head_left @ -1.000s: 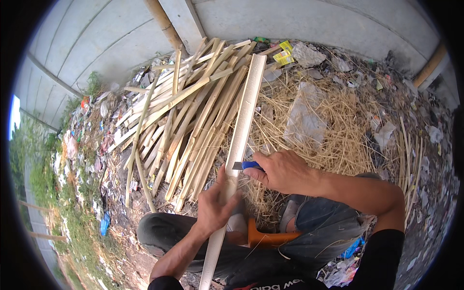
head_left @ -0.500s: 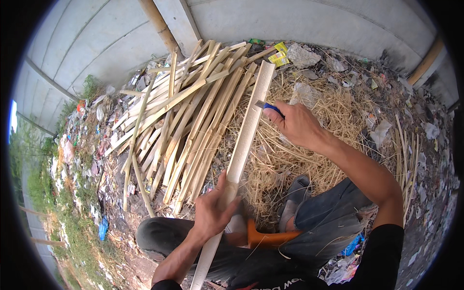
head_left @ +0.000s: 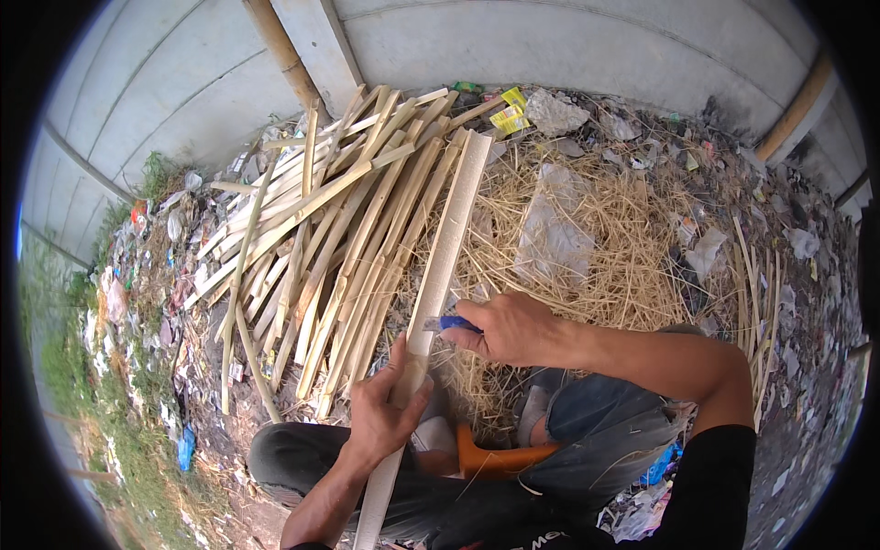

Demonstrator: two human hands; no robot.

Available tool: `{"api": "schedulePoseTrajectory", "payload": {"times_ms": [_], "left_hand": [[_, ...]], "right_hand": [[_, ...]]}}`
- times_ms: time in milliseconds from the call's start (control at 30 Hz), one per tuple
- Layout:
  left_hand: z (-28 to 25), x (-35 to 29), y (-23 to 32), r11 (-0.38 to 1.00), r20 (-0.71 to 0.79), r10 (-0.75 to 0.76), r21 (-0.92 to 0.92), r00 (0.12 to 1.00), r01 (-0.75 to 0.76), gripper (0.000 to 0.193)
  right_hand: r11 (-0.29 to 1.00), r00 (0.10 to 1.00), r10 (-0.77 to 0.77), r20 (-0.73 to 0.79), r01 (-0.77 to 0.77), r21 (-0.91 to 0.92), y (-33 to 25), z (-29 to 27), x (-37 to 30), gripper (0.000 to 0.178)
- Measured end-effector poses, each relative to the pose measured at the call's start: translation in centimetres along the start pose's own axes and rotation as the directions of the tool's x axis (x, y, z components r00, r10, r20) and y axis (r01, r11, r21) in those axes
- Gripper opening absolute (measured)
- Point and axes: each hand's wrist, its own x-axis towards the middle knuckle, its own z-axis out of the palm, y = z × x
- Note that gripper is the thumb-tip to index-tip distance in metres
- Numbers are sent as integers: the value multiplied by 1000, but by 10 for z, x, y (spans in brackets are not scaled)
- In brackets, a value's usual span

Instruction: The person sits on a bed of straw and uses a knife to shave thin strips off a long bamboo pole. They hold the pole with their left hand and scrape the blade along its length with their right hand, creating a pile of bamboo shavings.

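Note:
A long, pale split bamboo strip (head_left: 447, 238) slants from my lap up toward the far side, its hollow inner face turned up. My left hand (head_left: 378, 412) is closed round its lower part, above my knee, with the thumb on one side and fingers on the other. In my right hand (head_left: 513, 330) is a knife (head_left: 455, 323) with a blue handle. The short blade lies against the strip's inner face, just above my left hand. Fingers wrap most of the handle and hide it.
Several split bamboo strips (head_left: 339, 229) lie piled at the left. Straw-like shavings (head_left: 623, 247) and a pale sheet (head_left: 555, 225) cover the ground at the right. An orange seat-like piece (head_left: 500, 458) shows between my legs. A concrete wall (head_left: 550, 46) closes off the far side.
My right hand has drawn the knife down along the strip, from near its far end to close above my left hand. The left hand keeps its grip; the view has shifted slightly.

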Motion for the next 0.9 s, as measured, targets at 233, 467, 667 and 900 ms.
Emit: {"api": "schedulePoseTrajectory", "payload": {"times_ms": [233, 467, 667, 900], "left_hand": [[4, -6, 2, 996, 65, 40, 74, 997, -45, 76], [5, 1, -1, 996, 12, 42, 80, 999, -42, 77], [15, -21, -1, 987, 130, 160, -4, 979, -161, 74], [5, -7, 4, 996, 64, 85, 22, 994, -87, 74]], "right_hand": [[927, 922, 369, -118, -374, -18, 90, -75, 45, 58], [988, 989, 148, 29, -146, -59, 48, -15, 17, 63], [850, 695, 461, -552, -525, 48, 204, -120, 22, 65], [952, 914, 306, -266, -300, 67, 97, -98, 7, 58]]}}
